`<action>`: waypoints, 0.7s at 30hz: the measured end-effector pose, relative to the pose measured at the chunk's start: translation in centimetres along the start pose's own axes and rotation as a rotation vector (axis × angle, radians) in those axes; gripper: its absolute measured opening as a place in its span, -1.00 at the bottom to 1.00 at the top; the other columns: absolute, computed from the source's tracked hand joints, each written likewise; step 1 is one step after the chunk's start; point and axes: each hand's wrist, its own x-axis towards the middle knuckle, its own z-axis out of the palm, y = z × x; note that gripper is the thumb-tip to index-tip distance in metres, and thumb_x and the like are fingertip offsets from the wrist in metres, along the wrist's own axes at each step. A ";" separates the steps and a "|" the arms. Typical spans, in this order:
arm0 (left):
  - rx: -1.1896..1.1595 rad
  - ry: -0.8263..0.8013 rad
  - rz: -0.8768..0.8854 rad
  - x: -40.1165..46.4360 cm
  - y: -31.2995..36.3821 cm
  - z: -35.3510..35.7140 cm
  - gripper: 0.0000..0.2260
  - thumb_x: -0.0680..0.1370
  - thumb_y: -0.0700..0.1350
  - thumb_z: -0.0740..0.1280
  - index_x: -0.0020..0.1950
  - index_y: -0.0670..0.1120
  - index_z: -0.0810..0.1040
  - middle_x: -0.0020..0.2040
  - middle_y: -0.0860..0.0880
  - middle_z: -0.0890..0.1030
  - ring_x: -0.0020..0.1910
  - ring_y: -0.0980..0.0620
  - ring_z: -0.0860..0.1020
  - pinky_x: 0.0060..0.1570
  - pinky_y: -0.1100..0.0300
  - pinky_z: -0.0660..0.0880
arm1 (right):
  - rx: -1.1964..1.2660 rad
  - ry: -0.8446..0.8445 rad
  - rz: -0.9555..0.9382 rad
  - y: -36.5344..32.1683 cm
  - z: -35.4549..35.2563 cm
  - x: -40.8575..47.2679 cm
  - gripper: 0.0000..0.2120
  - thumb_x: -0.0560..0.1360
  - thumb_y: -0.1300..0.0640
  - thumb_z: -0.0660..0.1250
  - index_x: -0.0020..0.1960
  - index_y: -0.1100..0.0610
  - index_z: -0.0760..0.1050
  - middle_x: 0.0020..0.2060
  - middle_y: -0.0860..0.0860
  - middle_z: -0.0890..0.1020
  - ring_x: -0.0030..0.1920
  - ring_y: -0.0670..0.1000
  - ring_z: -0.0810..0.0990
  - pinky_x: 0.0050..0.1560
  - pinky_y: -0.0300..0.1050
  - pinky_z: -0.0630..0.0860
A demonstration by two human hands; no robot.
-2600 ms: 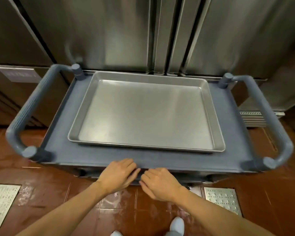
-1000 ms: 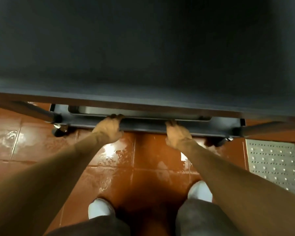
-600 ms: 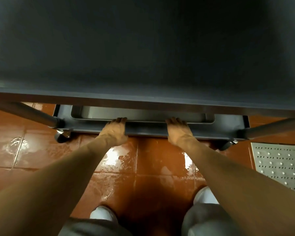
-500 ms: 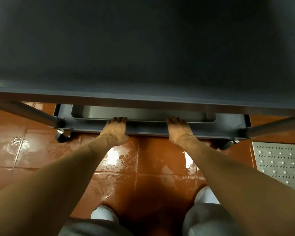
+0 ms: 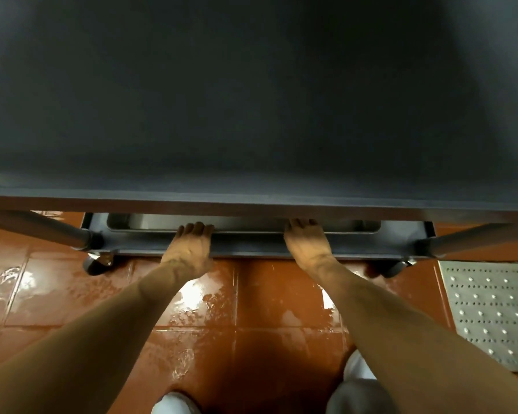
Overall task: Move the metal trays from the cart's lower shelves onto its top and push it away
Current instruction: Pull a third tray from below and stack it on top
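The person is bent low in front of the cart (image 5: 251, 115), whose dark grey top fills the upper half of the view and hides most of what sits beneath it. Down on the bottom shelf (image 5: 251, 249) lies a metal tray (image 5: 245, 228), only its near rim and a strip of its shiny inside showing under the upper edge. The left hand (image 5: 190, 249) reaches over the shelf lip with its fingers curled onto the tray's near rim, left of centre; the right hand (image 5: 307, 245) does the same to the right of centre, fingers hooked over the rim (the fingertips vanish into the shadow, so how far they wrap I cannot tell). Both hands are closed on the tray, well apart from each other. A metal leg (image 5: 42, 231) runs off to the left above a castor (image 5: 95, 264), another leg (image 5: 467, 239) to the right. The floor (image 5: 266, 309) is wet, glossy red-brown tile, with a perforated metal drain cover (image 5: 491, 312) at the right and white shoes (image 5: 174, 404) at the bottom edge.
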 end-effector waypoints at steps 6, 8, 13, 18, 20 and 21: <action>0.191 0.269 0.029 -1.7 -0.6 -2.5 -0.43 0.55 -0.03 0.32 0.51 -0.09 0.21 0.48 -0.16 0.33 0.46 -0.18 0.28 0.44 -0.02 0.15 | 0.104 0.123 0.009 1.9 -3.1 -1.6 -0.51 0.47 0.28 0.29 0.38 0.22 0.32 0.22 0.20 0.53 0.16 0.23 0.53 0.20 0.04 0.43; 0.163 0.251 -0.028 -2.4 -0.8 -3.6 -0.51 0.58 -0.01 0.30 0.48 -0.09 0.29 0.43 -0.18 0.39 0.40 -0.21 0.36 0.36 0.00 0.27 | 0.146 0.153 0.021 2.0 -4.6 -2.6 -0.54 0.41 0.29 0.32 0.30 0.19 0.41 0.09 0.19 0.60 0.05 0.21 0.58 0.11 0.03 0.47; 0.061 0.201 -0.014 -6.4 -1.4 -8.0 -0.77 0.64 -0.04 0.21 0.15 -0.15 0.53 0.01 -0.15 0.64 -0.01 -0.13 0.62 -0.14 0.14 0.43 | 0.293 0.100 -0.007 1.4 -8.3 -6.8 -0.81 0.59 0.09 0.21 0.14 0.12 0.51 -0.23 0.03 0.61 -0.33 0.01 0.56 -0.33 -0.12 0.42; 0.081 0.283 0.149 -11.7 -0.2 -10.5 -0.80 0.60 0.02 0.28 0.10 -0.09 0.54 -0.03 -0.05 0.67 -0.05 -0.01 0.64 -0.10 0.15 0.50 | 0.260 0.110 -0.042 1.0 -12.2 -9.4 -0.64 0.55 -0.14 0.25 0.14 0.12 0.48 -0.07 0.05 0.67 -0.06 0.05 0.65 -0.13 -0.07 0.50; 0.045 0.313 0.163 -13.2 0.5 -11.5 -0.80 0.58 0.01 0.32 0.10 -0.10 0.54 0.02 -0.06 0.65 0.00 -0.02 0.63 -0.06 0.14 0.50 | 0.307 0.098 0.006 1.0 -14.1 -10.4 -0.68 0.54 -0.09 0.31 0.14 0.12 0.48 -0.04 0.06 0.67 0.01 0.07 0.64 0.03 -0.02 0.51; 0.019 0.317 0.165 -14.0 0.7 -12.1 -0.80 0.57 0.00 0.34 0.09 -0.11 0.54 0.03 -0.06 0.64 0.01 -0.03 0.62 -0.05 0.13 0.50 | 0.312 0.098 0.030 1.2 -15.0 -11.0 -0.69 0.53 -0.07 0.33 0.15 0.12 0.49 -0.03 0.07 0.67 0.03 0.07 0.64 0.07 -0.01 0.50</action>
